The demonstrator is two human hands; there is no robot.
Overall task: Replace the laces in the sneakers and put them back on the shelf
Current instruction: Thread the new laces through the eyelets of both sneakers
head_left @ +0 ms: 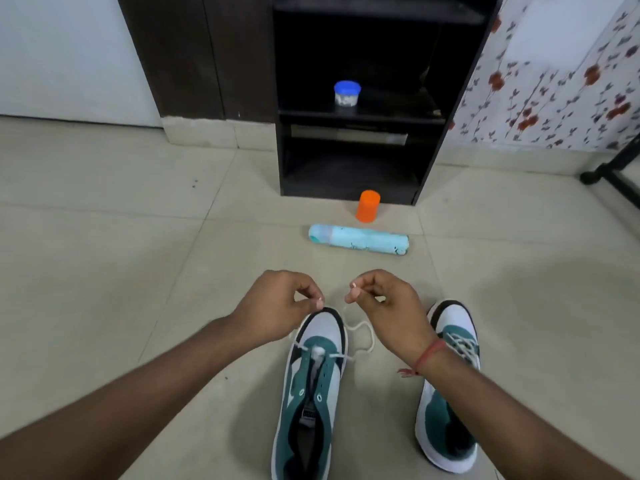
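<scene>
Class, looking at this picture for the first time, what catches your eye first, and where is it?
Two hands, left and right, each pinch an end of a white lace above the nearer sneaker. Beyond them an orange cup stands on the floor before the dark shelf.

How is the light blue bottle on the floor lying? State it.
Tipped: the light blue bottle lies on its side, lengthwise across the floor tiles.

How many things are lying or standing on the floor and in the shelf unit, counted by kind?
Sneakers: 2, left sneaker and right sneaker
White lace: 1
Orange cup: 1
Light blue bottle: 1
Blue-lidded jar: 1
Total: 6
</scene>
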